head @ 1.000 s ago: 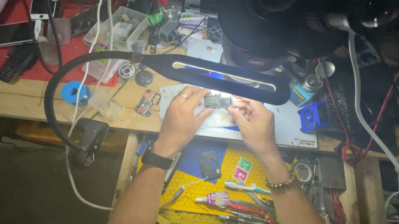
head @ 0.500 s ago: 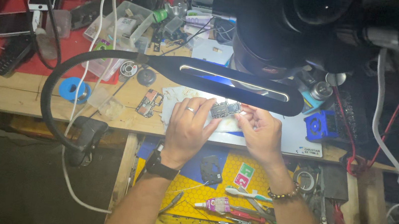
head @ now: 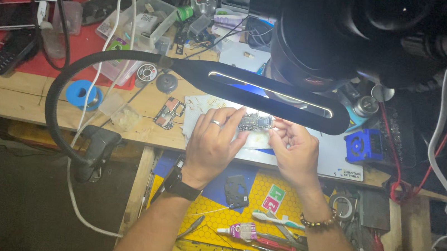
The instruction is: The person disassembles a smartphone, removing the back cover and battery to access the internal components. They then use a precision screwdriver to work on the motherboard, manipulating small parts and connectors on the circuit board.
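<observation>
Both my hands hold a small phone circuit board [head: 254,123] over a white work mat [head: 337,158], right under the lit bar of a gooseneck lamp [head: 272,94]. My left hand [head: 211,144], with a ring and a black wristwatch, grips the board's left end. My right hand [head: 292,150], with a bead bracelet, pinches its right end. A second bare circuit board [head: 167,113] lies on the wooden bench just left of my left hand.
An open drawer with a yellow honeycomb mat [head: 225,210] holds a glue tube [head: 242,232], a toothbrush and several tools. A microscope head [head: 334,37] looms above. Phones [head: 9,14] lie on a red mat at the left; a blue tape roll [head: 82,94] and a blue holder [head: 364,146] sit on the bench.
The view has shifted a little, so my hands and the board appear slightly further left and up, tucked closer under the lamp bar. My grip on the board is unchanged.
</observation>
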